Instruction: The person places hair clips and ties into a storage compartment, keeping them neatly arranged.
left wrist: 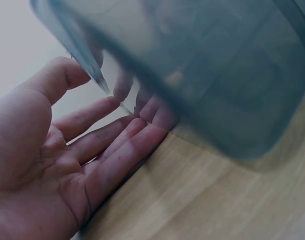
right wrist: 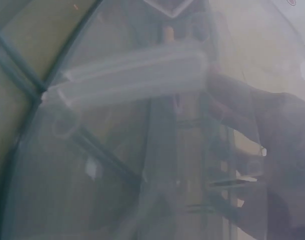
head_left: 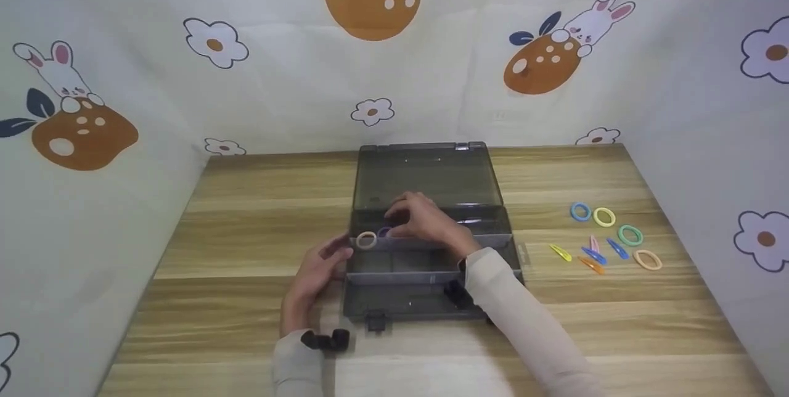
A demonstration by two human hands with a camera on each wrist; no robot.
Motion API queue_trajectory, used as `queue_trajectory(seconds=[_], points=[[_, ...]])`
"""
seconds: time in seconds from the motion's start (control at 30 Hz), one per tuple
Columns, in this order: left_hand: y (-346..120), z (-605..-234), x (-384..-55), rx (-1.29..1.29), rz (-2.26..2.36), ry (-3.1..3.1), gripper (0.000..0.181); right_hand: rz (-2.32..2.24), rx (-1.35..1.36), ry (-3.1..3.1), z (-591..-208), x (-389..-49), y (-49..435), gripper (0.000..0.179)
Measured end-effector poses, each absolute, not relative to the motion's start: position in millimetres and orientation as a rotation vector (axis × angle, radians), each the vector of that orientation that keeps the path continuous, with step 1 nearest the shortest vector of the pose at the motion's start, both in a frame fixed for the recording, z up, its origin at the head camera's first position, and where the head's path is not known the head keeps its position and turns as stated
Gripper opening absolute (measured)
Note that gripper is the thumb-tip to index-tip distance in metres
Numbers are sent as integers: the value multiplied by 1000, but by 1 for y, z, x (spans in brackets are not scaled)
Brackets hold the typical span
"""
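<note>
A dark, see-through plastic box [head_left: 394, 307] with grey dividers lies on the table, its lid [head_left: 425, 175] tipped back. Over the back compartment is my right hand [head_left: 425, 218], thumb and forefinger apart. A purple ring [head_left: 383, 232], likely a hair tie, lies by its thumb tip, partly hidden. Left of it is a peach hair tie [head_left: 367, 240], at the box's left end. My left hand [head_left: 320, 267] rests against the box's left side; the left wrist view shows nearly straight fingers [left wrist: 112, 155] touching the wall. Haze and reflections blur the right wrist view.
On the table's right lie a blue hair tie [head_left: 580, 211], a yellow one [head_left: 604, 217], a green one [head_left: 630, 235] and a peach one [head_left: 647, 259]. Among them are several snap hair clips, including a yellow clip [head_left: 560, 253] and an orange clip [head_left: 592, 266]. A printed curtain [head_left: 283, 101] surrounds the table.
</note>
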State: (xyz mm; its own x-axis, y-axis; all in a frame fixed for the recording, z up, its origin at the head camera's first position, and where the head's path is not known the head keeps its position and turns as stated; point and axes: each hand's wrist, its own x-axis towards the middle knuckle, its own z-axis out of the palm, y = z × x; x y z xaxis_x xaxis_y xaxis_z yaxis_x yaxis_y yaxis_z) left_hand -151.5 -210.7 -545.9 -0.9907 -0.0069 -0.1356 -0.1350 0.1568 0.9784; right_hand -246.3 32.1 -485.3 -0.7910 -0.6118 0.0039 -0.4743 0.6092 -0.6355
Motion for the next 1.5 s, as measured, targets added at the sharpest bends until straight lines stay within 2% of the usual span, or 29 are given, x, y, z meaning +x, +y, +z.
queue_trajectory(seconds=[0.43,0.6,0.97,1.17,1.5], points=[[-212,-543,-151,-144,1978,2309,48,-1429,-838,2615,-435,-234,53,41],[-212,-544,-152,-138,1967,2307,49,-1526,-863,2680,-427,-227,70,41],[-210,-547,-153,-153,1968,2309,49,-1729,-621,2759,-434,-228,140,38],[-210,-548,-154,-137,1976,2315,48,-1696,-419,2786,-439,-232,181,40],[-208,-544,-152,-199,1968,2287,49,-1476,-239,2878,-462,-242,258,43]])
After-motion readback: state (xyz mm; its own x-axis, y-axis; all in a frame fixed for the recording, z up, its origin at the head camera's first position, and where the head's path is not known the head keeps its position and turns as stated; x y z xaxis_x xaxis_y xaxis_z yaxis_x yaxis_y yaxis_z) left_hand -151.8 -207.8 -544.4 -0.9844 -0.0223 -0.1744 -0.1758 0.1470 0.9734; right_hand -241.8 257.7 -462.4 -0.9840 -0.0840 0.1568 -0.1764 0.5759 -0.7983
